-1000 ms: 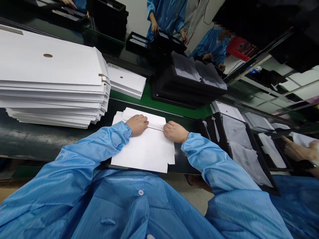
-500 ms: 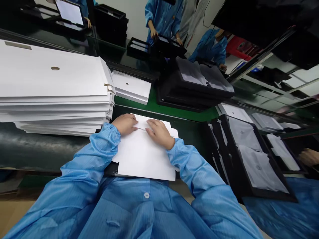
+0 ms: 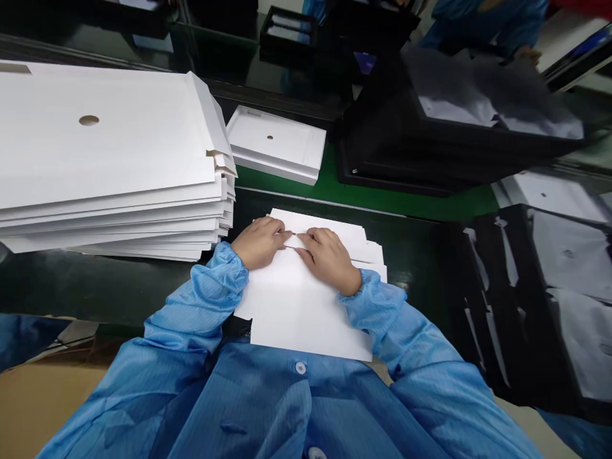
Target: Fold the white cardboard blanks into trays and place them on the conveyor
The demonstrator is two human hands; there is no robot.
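A flat white card sheet (image 3: 306,306) lies on the dark table edge right in front of me, partly folded near its far end. My left hand (image 3: 261,243) and my right hand (image 3: 329,258) rest on it side by side, fingertips nearly touching at the fold line. Both hands have their fingers curled and pressed down on the card. Blue sleeves cover both arms to the wrists.
A tall stack of white card blanks (image 3: 109,159) with a round hole stands at the left. A small white stack (image 3: 277,143) sits on the green belt (image 3: 382,201). Black trays (image 3: 430,127) with white sheets fill the right side (image 3: 549,287). Another person's blue sleeve (image 3: 488,19) shows far back.
My right hand slid left along the fold until it met the left hand. The camera tilted down and closer, so the people at the back dropped out of view.
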